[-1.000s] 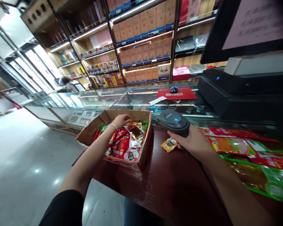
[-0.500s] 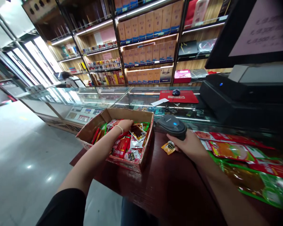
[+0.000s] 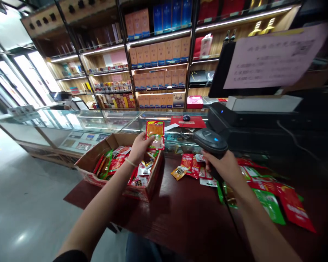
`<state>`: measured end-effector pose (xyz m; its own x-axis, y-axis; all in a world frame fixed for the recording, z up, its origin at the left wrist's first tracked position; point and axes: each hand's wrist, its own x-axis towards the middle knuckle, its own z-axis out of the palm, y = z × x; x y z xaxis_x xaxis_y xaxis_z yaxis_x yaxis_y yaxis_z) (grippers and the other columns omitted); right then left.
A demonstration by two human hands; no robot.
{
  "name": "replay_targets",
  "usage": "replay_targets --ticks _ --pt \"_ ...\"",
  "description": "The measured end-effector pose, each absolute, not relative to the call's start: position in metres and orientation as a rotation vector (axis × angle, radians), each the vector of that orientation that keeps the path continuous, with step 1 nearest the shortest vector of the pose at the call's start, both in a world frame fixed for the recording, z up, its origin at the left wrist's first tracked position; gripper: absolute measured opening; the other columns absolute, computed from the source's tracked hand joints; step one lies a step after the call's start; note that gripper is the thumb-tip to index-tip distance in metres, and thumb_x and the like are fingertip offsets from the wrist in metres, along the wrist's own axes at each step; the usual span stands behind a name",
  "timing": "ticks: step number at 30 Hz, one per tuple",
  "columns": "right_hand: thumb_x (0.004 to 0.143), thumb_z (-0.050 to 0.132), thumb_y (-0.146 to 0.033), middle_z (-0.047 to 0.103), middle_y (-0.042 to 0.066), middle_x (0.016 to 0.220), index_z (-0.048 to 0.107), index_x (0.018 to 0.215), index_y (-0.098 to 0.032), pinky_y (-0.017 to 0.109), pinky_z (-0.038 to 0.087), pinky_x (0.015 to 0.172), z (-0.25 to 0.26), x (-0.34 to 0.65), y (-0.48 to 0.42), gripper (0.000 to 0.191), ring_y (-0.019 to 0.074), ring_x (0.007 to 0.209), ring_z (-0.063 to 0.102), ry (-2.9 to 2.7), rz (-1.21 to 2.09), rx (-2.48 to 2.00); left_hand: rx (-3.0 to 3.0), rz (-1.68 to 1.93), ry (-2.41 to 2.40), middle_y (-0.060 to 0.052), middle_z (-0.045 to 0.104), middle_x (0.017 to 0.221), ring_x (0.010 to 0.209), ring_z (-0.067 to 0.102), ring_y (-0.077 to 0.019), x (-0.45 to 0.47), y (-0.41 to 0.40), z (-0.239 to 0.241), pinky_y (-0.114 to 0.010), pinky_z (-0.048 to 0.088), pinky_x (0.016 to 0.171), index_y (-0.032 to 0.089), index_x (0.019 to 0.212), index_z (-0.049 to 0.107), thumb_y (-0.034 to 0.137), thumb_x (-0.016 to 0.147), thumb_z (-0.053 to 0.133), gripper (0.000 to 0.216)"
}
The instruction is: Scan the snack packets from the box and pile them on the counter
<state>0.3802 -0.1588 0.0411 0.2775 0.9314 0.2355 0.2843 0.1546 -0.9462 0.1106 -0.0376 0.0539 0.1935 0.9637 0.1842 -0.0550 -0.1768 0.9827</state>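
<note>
Packet (image 3: 155, 128) pinched in your left hand (image 3: 139, 147), scanner (image 3: 210, 140) gripped in your right hand (image 3: 226, 163): you seem ready to scan, which calls for aligning them.

Wooden shelves (image 3: 95, 62) with dark uprights (image 3: 124, 47) stood ahead of me, lit by bright strips (image 3: 246, 19). A glass counter (image 3: 106, 117) ran before them. To my left, tall windows (image 3: 39, 67) glared white; the pale, glossy floor (image 3: 43, 203) showed spots of reflected light.
</note>
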Motion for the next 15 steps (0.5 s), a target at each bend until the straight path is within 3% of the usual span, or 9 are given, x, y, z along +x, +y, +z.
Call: replay_targets --ticks 4,9,13,15 --pt "0.076 0.072 -0.05 0.058 -0.001 0.048 0.059 0.067 -0.021 0.029 0.044 0.042 0.028 0.417 -0.172 0.033 0.017 0.041 0.054 -1.147 0.659 -1.395 1.159 1.168 0.672 -0.005 0.069 0.095 0.065 0.066 -0.0155 0.177 -0.101 0.049 -0.025 0.055 0.048 0.019 0.111 0.057 0.04 0.076 0.073 0.044" --pt "0.078 0.071 -0.05 0.058 0.0 0.046 0.057 0.062 -0.021 0.028 0.044 0.045 -0.002 0.457 -0.189 0.036 0.0151 0.042 0.053 -1.166 0.574 -1.464 0.797 1.06 0.524 -0.009 0.07 0.107 0.088 0.071 -0.0216 0.255 -0.122 -0.014 -0.033 0.059 0.076 0.016 0.112 0.06 0.032 0.075 0.072 0.041" --pt "0.079 0.069 -0.053 0.056 -0.001 0.047 0.056 0.062 -0.022 0.029 0.043 0.043 -0.026 0.472 -0.197 0.037 0.015 0.041 0.051 -1.084 0.64 -1.417 0.599 0.856 0.41 -0.013 0.071 0.103 0.098 0.069 -0.0265 0.279 -0.103 -0.071 -0.04 0.055 0.088 0.012 0.109 0.062 0.024 0.072 0.062 0.039" --pt "0.079 0.07 -0.053 0.056 -0.001 0.049 0.056 0.063 -0.023 0.029 0.044 0.044 -0.037 0.473 -0.199 0.037 0.0151 0.042 0.051 -1.059 0.676 -1.406 0.542 0.817 0.384 -0.012 0.071 0.097 0.093 0.069 -0.0245 0.277 -0.094 -0.086 -0.04 0.054 0.089 0.012 0.104 0.064 0.024 0.072 0.06 0.035"
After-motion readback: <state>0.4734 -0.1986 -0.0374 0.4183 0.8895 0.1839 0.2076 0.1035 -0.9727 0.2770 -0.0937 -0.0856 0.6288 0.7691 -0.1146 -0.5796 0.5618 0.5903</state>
